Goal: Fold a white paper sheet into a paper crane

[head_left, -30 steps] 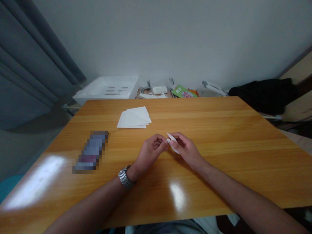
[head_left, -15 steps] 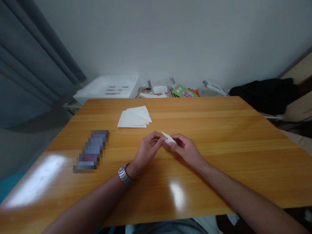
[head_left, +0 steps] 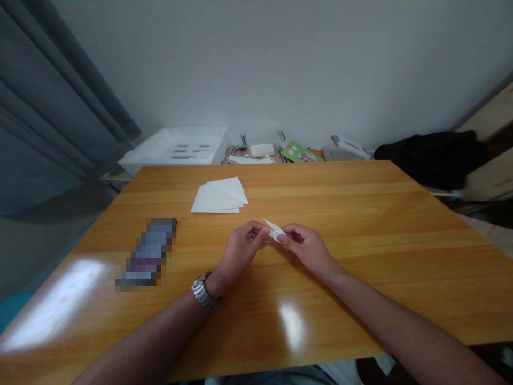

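Note:
A small folded piece of white paper (head_left: 274, 230) is held between my two hands, a little above the middle of the table. My left hand (head_left: 245, 243) pinches its left side between thumb and fingers; a metal watch (head_left: 203, 291) is on that wrist. From the other side my right hand (head_left: 305, 245) grips the paper, thumb on top and fingers curled behind. One pointed end of the paper sticks up and away from me. Fingers cover part of the folds. Beyond my left hand several white paper sheets (head_left: 220, 195) lie in a loose, overlapping stack.
On the wooden table (head_left: 360, 214) a phone-like device (head_left: 149, 252), pixelated, lies to the left. Past the far edge are a white foam tray (head_left: 172, 144), a green booklet (head_left: 301, 152) and a black cloth (head_left: 430, 159). A grey curtain (head_left: 48, 96) hangs at left.
The whole view has shifted very slightly. My right thumb has moved a little on the folded paper, and both hands keep their hold on it.

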A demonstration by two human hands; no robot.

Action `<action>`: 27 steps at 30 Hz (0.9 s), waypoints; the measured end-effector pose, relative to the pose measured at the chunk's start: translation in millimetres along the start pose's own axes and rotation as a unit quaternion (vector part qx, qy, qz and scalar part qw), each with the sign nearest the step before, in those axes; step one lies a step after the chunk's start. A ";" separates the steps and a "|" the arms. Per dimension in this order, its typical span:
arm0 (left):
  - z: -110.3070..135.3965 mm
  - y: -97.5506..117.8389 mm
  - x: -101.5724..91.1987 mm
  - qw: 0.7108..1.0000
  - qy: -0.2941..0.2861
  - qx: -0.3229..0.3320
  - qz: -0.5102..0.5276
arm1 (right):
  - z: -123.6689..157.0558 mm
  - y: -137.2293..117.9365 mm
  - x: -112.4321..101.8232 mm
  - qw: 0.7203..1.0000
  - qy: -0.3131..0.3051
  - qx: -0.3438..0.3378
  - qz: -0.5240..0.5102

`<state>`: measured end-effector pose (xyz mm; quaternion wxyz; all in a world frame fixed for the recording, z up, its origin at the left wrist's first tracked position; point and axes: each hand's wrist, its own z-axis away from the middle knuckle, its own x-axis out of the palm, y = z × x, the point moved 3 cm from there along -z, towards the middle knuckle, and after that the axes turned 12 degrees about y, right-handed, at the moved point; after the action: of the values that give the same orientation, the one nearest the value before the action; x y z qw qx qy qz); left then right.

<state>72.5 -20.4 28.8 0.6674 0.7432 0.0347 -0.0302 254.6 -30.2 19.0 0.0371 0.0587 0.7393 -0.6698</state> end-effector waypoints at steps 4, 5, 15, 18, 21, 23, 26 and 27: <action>-1.5 -1.5 -0.8 1.000 0.001 -0.001 -0.007 | -0.7 -0.4 -1.3 1.000 -0.004 0.002 0.007; -1.5 -1.3 -1.0 1.000 0.000 0.007 -0.011 | -0.8 -0.6 -1.0 1.000 -0.006 0.004 0.006; -5.7 0.9 -10.0 0.995 0.073 0.057 -0.045 | -5.7 6.0 -5.9 0.996 0.085 -0.037 -0.005; -6.1 1.1 -11.7 0.992 0.088 0.055 -0.073 | -6.3 5.9 -6.9 0.996 0.074 -0.033 0.026; -3.6 3.6 -10.0 0.989 0.086 0.064 -0.104 | -4.4 2.7 -2.8 1.000 0.027 -0.009 0.007; -1.2 6.5 -8.2 0.985 0.086 0.080 -0.127 | -2.5 0.9 0.0 1.000 0.006 0.008 -0.001; 1.5 9.9 -5.8 0.980 0.080 0.104 -0.153 | -1.0 1.4 1.8 0.999 -0.008 0.032 -0.017; 2.0 10.2 -5.3 0.979 0.073 0.108 -0.155 | -1.1 2.3 1.5 0.999 -0.007 0.036 -0.024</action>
<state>68.2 -23.6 39.2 0.5664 0.7964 0.1951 -0.0827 253.4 -28.9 16.7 0.0242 0.0371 0.7155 -0.6972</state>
